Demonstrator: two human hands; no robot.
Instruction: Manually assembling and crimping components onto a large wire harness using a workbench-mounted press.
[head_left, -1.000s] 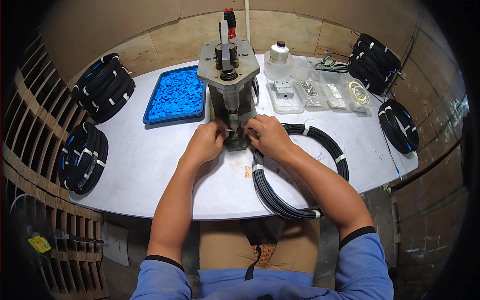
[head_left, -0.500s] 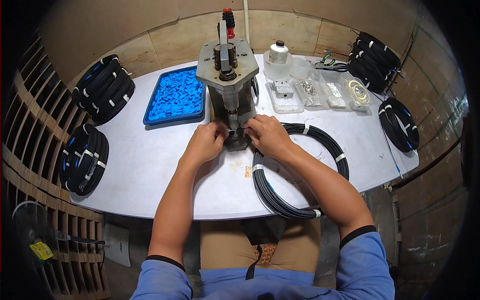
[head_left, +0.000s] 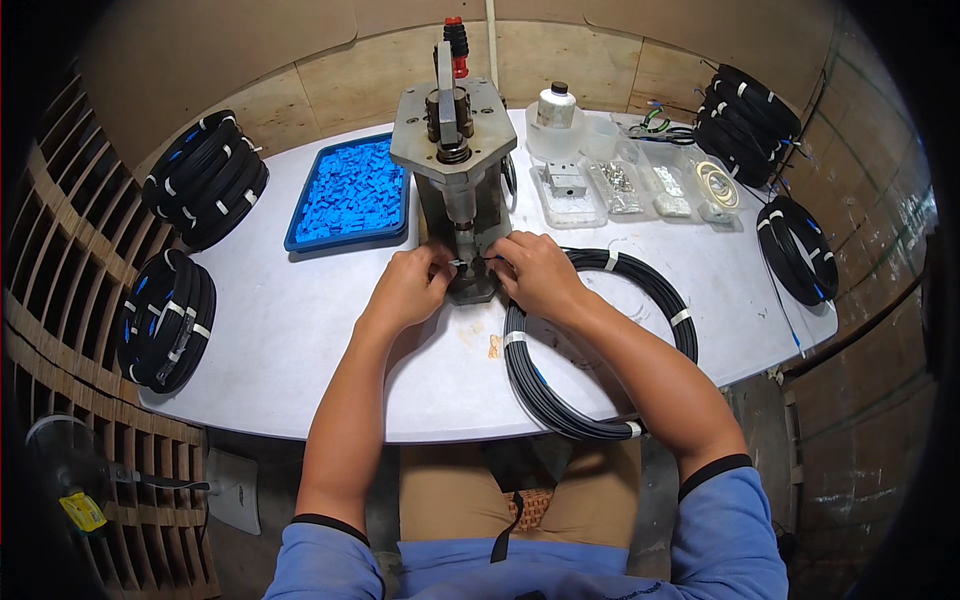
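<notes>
A grey metal bench press (head_left: pixel 455 195) stands upright in the middle of the table, its plunger pointing down over a dark lower tool (head_left: pixel 474 284). My left hand (head_left: pixel 410 284) is at the left of that tool, fingers pinched on a small silvery piece (head_left: pixel 457 262) whose far end is hard to make out. On the other side, my right hand (head_left: pixel 533 270) pinches a thin black cable (head_left: pixel 494 259) at tool height. Most of the cable is hidden by my fingers. Beside and partly under my right forearm lies a large black cable coil (head_left: pixel 560 408) with white ties.
Left of the press sits a blue tray (head_left: pixel 296 245) of small blue pieces. Clear boxes of small parts (head_left: pixel 620 187), a white bottle (head_left: pixel 556 104) and pliers (head_left: pixel 672 134) stand back right. Tied black coils (head_left: pixel 168 320) line the left edge; other coils (head_left: pixel 797 250) line the right.
</notes>
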